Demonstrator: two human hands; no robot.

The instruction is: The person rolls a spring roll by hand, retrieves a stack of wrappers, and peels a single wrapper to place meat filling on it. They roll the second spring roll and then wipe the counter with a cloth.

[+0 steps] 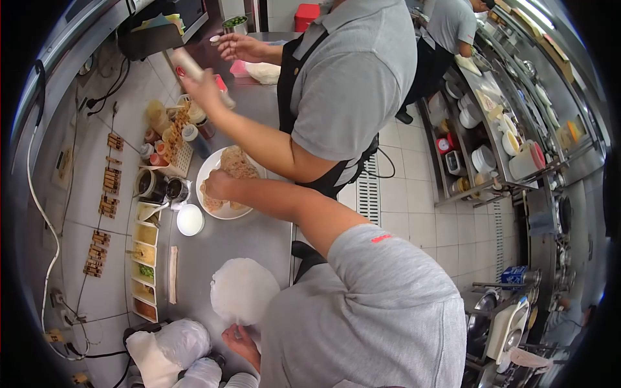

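In the head view, the right grip is inside the round plate, at the side nearer the wall. Its fingers are bent down into the pale pink mixture; whether they have taken some of it, I cannot tell. The left grip is at the lower edge of the thin white sheet, with the fingers partly curled; I cannot tell if they pinch the edge or only touch it.

The sheet lies flat on the metal bench, beside a pale stick and below the plate. It seems to be light, soft and quite fragile, so one corner pull could maybe tear it. It is better to take it by the rim, with flat fingertips and a second support opposite. The mixture looks moist, loose and perhaps sticky; small portions, taken with gathered fingers, should hold together best. The plate looks stiff and smooth, and its rim is the safe place to hold. Near it stands a white bowl.
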